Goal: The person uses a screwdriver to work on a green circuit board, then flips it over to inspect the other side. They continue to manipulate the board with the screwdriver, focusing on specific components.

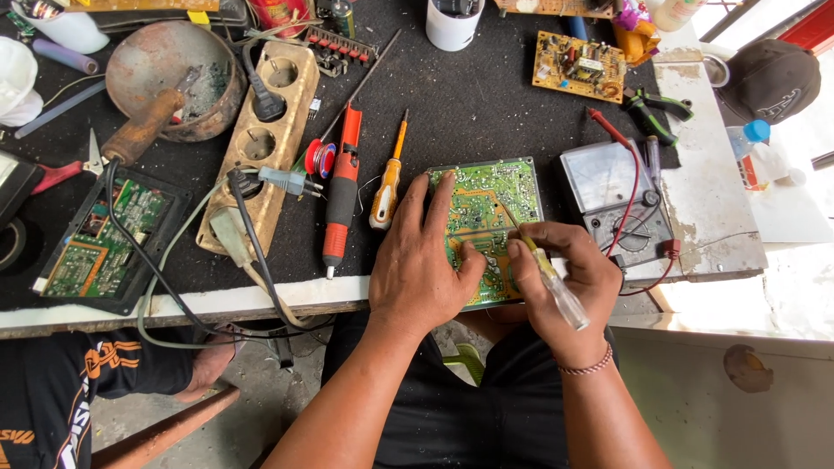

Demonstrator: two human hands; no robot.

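Observation:
A green circuit board (491, 195) lies at the front edge of the workbench, solder side up. My left hand (424, 260) rests flat on its left part, fingers spread and pressing it down. My right hand (569, 282) grips a screwdriver with a clear yellow handle (556, 291); its thin shaft (511, 219) slants up-left, and the tip touches the middle of the board.
A red desoldering pump (341, 187) and an orange screwdriver (388, 178) lie left of the board. An analog multimeter (618, 200) with a red probe lead sits right. A wooden power strip (261, 143), a soldering iron (143, 126) in a metal bowl, more boards and another person's arm (208, 365) are at left.

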